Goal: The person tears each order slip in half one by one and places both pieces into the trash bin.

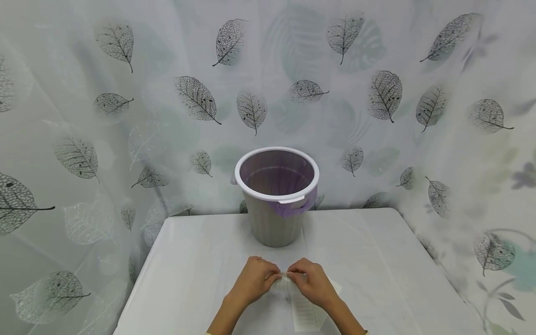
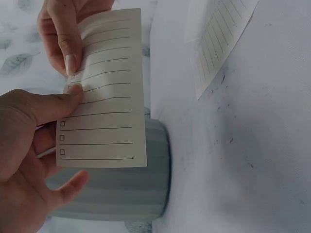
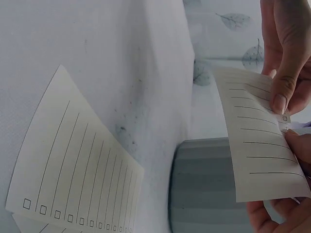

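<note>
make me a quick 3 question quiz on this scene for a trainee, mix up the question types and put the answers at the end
1. True or false: the left hand and the right hand grip the same lined sheet.

2. In the head view, where does the bin stand?
A) beyond both hands
B) left of both hands
C) right of both hands

3. What small shapes are printed in a row along one edge of the sheet being held?

Key:
1. True.
2. A.
3. Squares, one by each line where that edge is uncovered.
</note>
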`<state>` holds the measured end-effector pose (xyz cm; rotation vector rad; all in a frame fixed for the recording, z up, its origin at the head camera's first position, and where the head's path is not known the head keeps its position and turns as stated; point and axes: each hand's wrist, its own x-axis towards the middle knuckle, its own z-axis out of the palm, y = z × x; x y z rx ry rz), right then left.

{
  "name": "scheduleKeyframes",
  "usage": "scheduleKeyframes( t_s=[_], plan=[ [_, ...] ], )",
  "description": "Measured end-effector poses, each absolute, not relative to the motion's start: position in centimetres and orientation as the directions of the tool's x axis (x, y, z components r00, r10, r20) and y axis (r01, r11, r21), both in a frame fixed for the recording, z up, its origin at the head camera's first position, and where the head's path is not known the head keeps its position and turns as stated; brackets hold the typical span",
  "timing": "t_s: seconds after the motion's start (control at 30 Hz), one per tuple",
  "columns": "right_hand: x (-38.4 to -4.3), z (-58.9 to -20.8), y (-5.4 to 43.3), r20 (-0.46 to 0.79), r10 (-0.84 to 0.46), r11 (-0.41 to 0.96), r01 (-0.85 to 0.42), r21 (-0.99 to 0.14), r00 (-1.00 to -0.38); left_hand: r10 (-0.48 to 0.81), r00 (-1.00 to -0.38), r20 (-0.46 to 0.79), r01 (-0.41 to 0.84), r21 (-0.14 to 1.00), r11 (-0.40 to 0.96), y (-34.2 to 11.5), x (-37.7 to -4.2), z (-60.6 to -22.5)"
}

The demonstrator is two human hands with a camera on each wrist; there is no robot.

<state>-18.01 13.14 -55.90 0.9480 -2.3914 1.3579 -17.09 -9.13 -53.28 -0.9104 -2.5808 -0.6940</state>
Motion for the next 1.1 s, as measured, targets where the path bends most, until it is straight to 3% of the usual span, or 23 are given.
scheduleKeyframes(
  t_s=[0.3,0.6,0.87,1.1],
  plan=[
    [-18.1,-55.6,13.2,0.533,-0.392,0.275,-0.649,-0.710,-0.749,0.442,-0.726,0.527,0.675,0.427,0.601,-9.2,-17.2,-53.2],
    [-18.3,-55.1,13.0,0.548,-0.347,0.297,-0.644,-0.705,-0.761,0.387,-0.676,0.627,0.708,0.407,0.577,-9.0,-17.5,-53.1],
    [-18.7,-54.4,12.7,0.525,-0.317,0.335,-0.611,-0.717,-0.790,0.319,-0.712,0.626,0.655,0.427,0.624,-9.0,-17.2,-53.1],
    [-18.8,-53.6,12.8,0.493,-0.323,0.333,-0.585,-0.740,-0.808,0.295,-0.707,0.643,0.647,0.419,0.637,-9.0,-17.3,-53.4]
  ],
)
